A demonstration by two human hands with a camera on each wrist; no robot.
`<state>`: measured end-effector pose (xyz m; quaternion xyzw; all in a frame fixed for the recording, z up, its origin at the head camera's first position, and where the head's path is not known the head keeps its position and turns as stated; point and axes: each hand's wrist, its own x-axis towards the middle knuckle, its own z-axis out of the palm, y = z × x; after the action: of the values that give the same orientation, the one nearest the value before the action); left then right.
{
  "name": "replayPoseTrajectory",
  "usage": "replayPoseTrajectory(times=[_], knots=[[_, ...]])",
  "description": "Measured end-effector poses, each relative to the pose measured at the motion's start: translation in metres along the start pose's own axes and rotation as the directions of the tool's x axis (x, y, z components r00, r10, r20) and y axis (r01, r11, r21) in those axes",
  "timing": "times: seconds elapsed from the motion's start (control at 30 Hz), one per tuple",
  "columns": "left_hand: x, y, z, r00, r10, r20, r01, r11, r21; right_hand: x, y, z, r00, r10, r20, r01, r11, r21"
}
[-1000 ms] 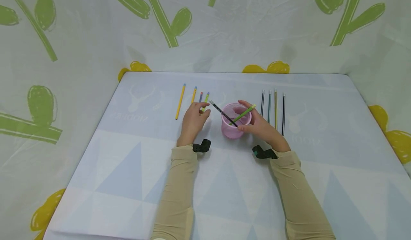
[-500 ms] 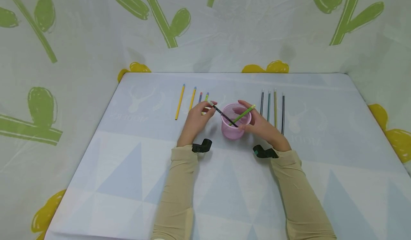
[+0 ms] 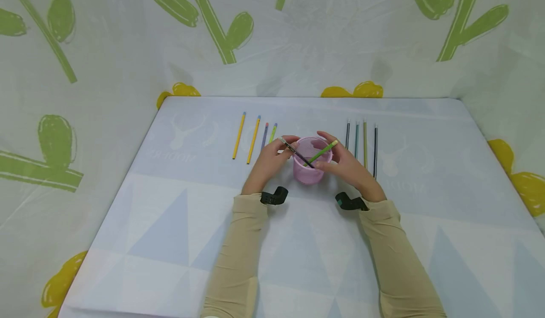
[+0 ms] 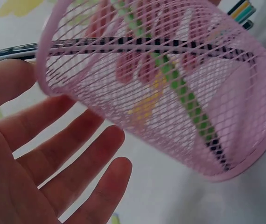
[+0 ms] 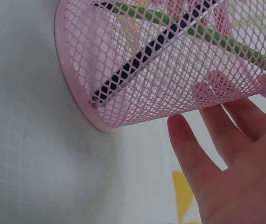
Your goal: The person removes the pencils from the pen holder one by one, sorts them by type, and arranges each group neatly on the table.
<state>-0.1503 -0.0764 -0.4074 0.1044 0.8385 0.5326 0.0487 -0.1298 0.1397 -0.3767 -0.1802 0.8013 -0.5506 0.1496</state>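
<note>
A pink mesh pencil holder (image 3: 304, 176) stands on the table in the head view. A black patterned pencil (image 4: 123, 45) leans left inside it, a green pencil (image 3: 322, 153) leans right, and the two cross. My right hand (image 3: 353, 171) holds the holder around its right side, thumb near the front rim and fingers behind. Beside the left rim is my left hand (image 3: 268, 164), its thumb close to the black pencil's upper end. In the left wrist view this hand's fingers (image 4: 91, 158) are spread and extended, one tip partly hidden behind the holder's rim.
Two yellow pencils (image 3: 253, 139), a purple pencil (image 3: 265, 136) and a lime pencil (image 3: 273, 132) lie left of the holder, partly behind my left hand. To the right lie a teal pencil (image 3: 356, 140), an olive pencil (image 3: 365, 140) and two dark pencils (image 3: 375, 150).
My left hand has moved right, from over the purple and lime pencils to the holder's left rim, uncovering more of the second yellow pencil. My right hand stays at the holder.
</note>
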Motion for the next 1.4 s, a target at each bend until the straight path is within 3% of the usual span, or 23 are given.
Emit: replayPoseTrajectory(times=[0.17,0.3,0.5,0.67,0.8,0.9,1.03,1.13,1.23,1.4], knots=[[0.002,0.001,0.009,0.999,-0.042,0.026,0.043,0.999,-0.006,0.0,-0.004,0.002,0.999,-0.017,-0.052,0.017,1.0,-0.012],[0.002,0.002,0.013,0.996,-0.084,0.031,0.084,0.996,-0.002,0.0,-0.005,0.002,0.987,-0.079,-0.138,0.076,0.997,-0.024],[0.0,0.002,0.018,0.989,-0.142,0.046,0.142,0.99,-0.008,-0.003,-0.01,0.001,0.932,-0.217,-0.29,0.2,0.976,-0.085],[0.0,-0.002,0.023,0.992,-0.109,0.063,0.112,0.992,-0.059,-0.008,-0.02,0.003,0.881,-0.286,-0.377,0.264,0.958,-0.11],[0.002,-0.007,0.028,0.994,-0.078,0.081,0.09,0.984,-0.157,-0.011,-0.03,0.006,0.862,-0.338,-0.379,0.306,0.941,-0.143],[0.003,-0.009,0.031,0.993,-0.088,0.072,0.102,0.972,-0.213,-0.01,-0.037,0.012,0.83,-0.46,-0.316,0.397,0.884,-0.245],[0.003,-0.013,0.038,0.996,-0.089,0.026,0.093,0.956,-0.279,0.001,-0.021,0.017,0.79,-0.58,-0.199,0.462,0.777,-0.428],[0.002,-0.016,0.042,0.999,-0.052,-0.003,0.049,0.947,-0.317,0.007,-0.005,0.018,0.814,-0.562,-0.15,0.417,0.744,-0.522],[0.001,-0.015,0.041,0.999,-0.044,-0.001,0.041,0.944,-0.328,0.009,-0.004,0.021,0.838,-0.532,-0.12,0.38,0.727,-0.572],[-0.004,-0.003,0.037,1.0,0.025,-0.008,-0.026,0.939,-0.344,0.012,-0.001,0.029,0.845,-0.531,-0.063,0.39,0.693,-0.607]])
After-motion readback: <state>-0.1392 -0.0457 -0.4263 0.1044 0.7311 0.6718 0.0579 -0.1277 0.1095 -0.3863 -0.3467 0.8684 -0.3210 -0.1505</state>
